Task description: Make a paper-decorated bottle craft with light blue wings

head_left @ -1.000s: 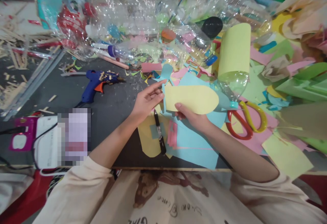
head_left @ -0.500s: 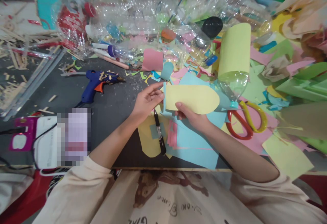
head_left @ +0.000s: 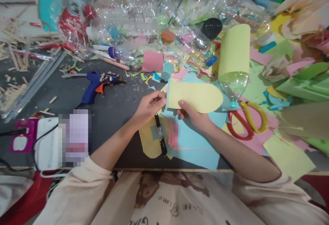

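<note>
A pale yellow paper cutout (head_left: 196,95) with one rounded end is held level above the papers. Light blue paper (head_left: 168,93) shows as a narrow strip along its straight left end. My right hand (head_left: 194,115) grips the lower edge, thumb on top and fingers curled underneath. At the left end, my left hand (head_left: 151,107) is closed, its thumb and fingertips pinching the blue edge. Below lie a black pen (head_left: 160,136), a yellow paper piece (head_left: 149,146) and light blue sheets (head_left: 197,139).
A blue glue gun (head_left: 92,86) lies to the left, near a white power strip (head_left: 46,142). Red-and-yellow-handled scissors (head_left: 241,125) rest at right, below a bottle wrapped in yellow-green paper (head_left: 235,52). Clear plastic bottles (head_left: 128,19) and paper scraps crowd the back.
My left hand has slid down the blue edge toward its lower corner, its fingers more curled. The cutout and my right hand have shifted slightly right.
</note>
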The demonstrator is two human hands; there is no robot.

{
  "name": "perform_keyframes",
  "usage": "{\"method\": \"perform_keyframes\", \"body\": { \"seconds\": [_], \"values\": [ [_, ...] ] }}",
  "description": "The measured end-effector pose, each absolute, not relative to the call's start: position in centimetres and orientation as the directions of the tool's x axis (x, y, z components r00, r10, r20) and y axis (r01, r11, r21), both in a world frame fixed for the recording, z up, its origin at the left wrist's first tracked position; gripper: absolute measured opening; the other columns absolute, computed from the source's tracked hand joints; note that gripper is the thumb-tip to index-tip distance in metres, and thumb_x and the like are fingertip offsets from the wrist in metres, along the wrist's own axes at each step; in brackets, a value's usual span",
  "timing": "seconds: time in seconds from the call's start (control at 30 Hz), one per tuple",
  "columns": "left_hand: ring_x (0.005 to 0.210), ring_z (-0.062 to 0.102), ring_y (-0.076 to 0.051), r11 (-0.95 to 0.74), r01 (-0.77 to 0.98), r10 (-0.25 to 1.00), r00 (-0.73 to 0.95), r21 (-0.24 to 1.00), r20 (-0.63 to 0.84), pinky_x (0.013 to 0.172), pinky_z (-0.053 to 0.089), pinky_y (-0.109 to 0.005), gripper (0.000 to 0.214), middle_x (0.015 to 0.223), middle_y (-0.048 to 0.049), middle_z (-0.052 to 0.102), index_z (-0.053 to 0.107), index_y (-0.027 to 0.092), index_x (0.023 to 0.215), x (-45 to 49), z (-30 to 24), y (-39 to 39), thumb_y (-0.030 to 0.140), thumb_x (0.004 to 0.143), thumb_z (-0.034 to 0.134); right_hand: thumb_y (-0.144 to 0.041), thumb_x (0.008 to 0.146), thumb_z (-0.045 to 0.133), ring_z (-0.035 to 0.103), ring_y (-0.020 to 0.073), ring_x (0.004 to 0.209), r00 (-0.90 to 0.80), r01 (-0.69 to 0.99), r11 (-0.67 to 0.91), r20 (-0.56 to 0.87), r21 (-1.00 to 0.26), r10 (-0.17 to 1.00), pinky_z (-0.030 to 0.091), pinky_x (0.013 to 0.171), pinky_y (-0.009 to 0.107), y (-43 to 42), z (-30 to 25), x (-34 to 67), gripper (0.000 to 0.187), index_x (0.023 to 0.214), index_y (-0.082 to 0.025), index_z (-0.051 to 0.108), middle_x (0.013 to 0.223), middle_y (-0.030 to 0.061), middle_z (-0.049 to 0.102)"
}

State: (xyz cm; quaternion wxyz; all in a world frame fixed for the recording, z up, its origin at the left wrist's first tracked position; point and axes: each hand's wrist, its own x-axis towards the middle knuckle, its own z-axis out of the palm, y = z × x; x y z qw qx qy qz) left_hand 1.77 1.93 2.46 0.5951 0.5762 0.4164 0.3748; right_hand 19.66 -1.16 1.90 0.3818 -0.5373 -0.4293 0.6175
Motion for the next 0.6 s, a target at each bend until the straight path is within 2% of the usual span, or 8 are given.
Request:
{"method": "perform_keyframes", "body": {
  "seconds": [0.3,0.47,0.6],
  "values": [
    [0.060,0.046,-0.011,0.043,0.091,0.915,0.397,0.995,-0.076,0.059,0.042,-0.025,0.039,0.065,0.0024,0.049,0.049,0.020,0.065,1.73,2.30,1.92,0.052,0.083,0.063,-0.075,0.073,0.062,0.048,0.0100,0.042,-0.133,-0.003,-0.322,-0.318,-0.947,0.939,0.041,0.045,0.027,-1.18,1.69,19.74,0.058,0.056,-0.020,0.061,0.046,-0.0009,0.054],
    [0.063,0.055,-0.011,0.134,-0.030,0.929,0.352,0.991,-0.115,0.059,0.045,-0.022,0.039,0.068,0.0031,0.056,0.052,0.021,0.077,1.75,2.03,1.97,0.054,0.076,0.072,-0.076,0.073,0.061,0.048,0.0097,0.043,-0.170,0.000,-0.314,-0.309,-0.949,0.936,0.043,0.045,0.027,-1.23,1.91,19.59,0.057,0.059,-0.021,0.059,0.049,-0.0018,0.056],
    [0.064,0.059,-0.012,0.224,-0.098,0.905,0.389,0.970,-0.170,0.057,0.045,-0.022,0.042,0.067,0.0026,0.059,0.055,0.020,0.079,1.79,1.92,2.02,0.055,0.070,0.078,-0.078,0.073,0.059,0.052,0.0118,0.047,-0.213,0.040,-0.312,-0.313,-0.949,0.926,0.049,0.054,0.030,-1.32,1.84,19.33,0.058,0.061,-0.021,0.061,0.052,-0.0004,0.058]
  ]
}}
